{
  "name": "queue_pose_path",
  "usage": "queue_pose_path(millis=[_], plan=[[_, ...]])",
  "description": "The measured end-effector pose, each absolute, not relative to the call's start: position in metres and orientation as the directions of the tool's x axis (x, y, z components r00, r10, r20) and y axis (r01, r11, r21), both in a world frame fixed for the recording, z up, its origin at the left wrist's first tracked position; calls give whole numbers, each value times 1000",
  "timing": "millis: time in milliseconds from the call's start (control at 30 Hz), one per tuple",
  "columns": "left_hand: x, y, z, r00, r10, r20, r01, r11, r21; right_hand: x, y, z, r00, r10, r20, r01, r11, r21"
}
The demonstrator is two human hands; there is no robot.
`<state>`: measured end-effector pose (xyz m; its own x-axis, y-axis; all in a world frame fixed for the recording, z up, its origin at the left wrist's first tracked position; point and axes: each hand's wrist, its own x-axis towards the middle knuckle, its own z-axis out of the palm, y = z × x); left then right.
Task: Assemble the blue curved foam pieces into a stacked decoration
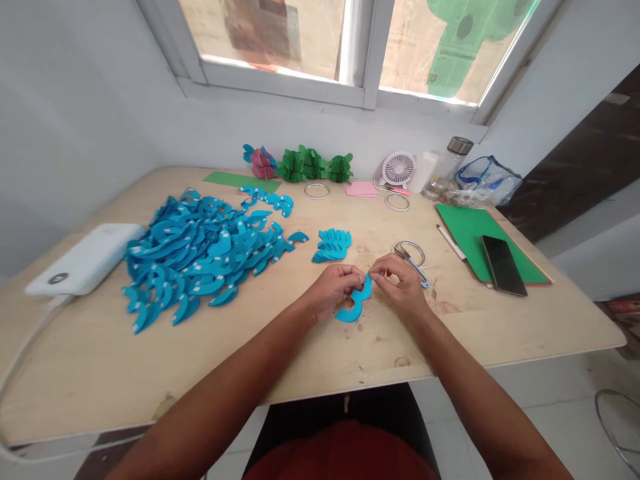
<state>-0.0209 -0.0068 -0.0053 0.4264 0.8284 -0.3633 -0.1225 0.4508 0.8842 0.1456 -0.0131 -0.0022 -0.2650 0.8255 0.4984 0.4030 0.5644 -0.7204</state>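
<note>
Left hand [333, 288] and right hand [403, 285], each grip closed on blue cutout [356, 305], cutout heap [200, 253] left, scissors [411, 259] just behind, phone [503, 265] right

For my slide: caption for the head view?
Left hand and right hand hold a blue paper cutout beside a pile of cutouts on the table.

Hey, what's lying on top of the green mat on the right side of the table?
A black phone lies on the green mat, toward its near end. A white pen lies along the mat's left edge. Whatever is under the phone is covered.
</note>
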Motion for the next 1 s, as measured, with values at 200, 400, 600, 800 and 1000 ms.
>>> queue_pose_path(millis=[200,400,600,800,1000], plan=[[-24,-6,0,406,829,-383,-110,461,880,146,-13,-3,-300,825,480,422,565,-709],[-24,-7,5,398,851,-344,-115,418,901,146,-14,-4,-290,807,514,451,589,-670],[-24,-7,5,393,852,-346,-104,415,904,146,-14,-3,-322,786,529,487,616,-619],[-24,-7,1,390,864,-318,-95,381,920,147,-13,-4,-375,760,532,499,648,-575],[-26,-6,1,403,856,-325,-48,374,926,147,-13,-2,-405,728,553,497,683,-535]])
